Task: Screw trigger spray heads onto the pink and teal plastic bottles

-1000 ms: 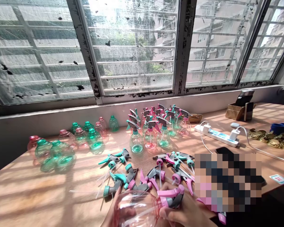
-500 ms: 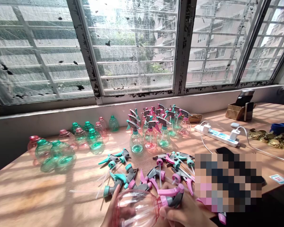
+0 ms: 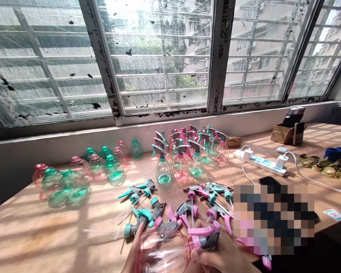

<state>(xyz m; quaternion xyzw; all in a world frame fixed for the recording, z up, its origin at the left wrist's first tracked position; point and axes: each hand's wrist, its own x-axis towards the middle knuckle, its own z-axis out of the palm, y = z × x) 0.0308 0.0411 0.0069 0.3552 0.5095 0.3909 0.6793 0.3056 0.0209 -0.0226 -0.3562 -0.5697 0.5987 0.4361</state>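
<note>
Left hand [image 3: 134, 248] grasps the pink bottle [image 3: 161, 244] by its body; part of the hand is hidden by the bottle or cut by the frame. Right hand [image 3: 227, 256] grips the spray head [image 3: 206, 240] at the bottle's neck, thumb at the collar. Bottle lies sideways in the hands toward the table's front edge, neck to the right, clear tube inside; can't tell if it touches the table [image 3: 45, 235]. Spray head: pink trigger and collar, grey body.

Just beyond the hands, loose teal and pink spray heads [image 3: 144, 213] lie scattered, tubes pointing various ways. Open-necked green and pink bottles [image 3: 115, 170] stand from the table's left edge along toward the back edge. Finished-looking bottles with heads on [image 3: 164, 174] stand clustered at mid back edge, upright.

Right half: white power strip [image 3: 265, 165] with plugged-in chargers, black phone [image 3: 269, 184] partly under a pixelated patch [image 3: 272, 223] at the front edge. Cardboard box [image 3: 280, 134] near the back edge; gold pieces [image 3: 331, 170] and a blue item [image 3: 337, 153] toward the right edge.
</note>
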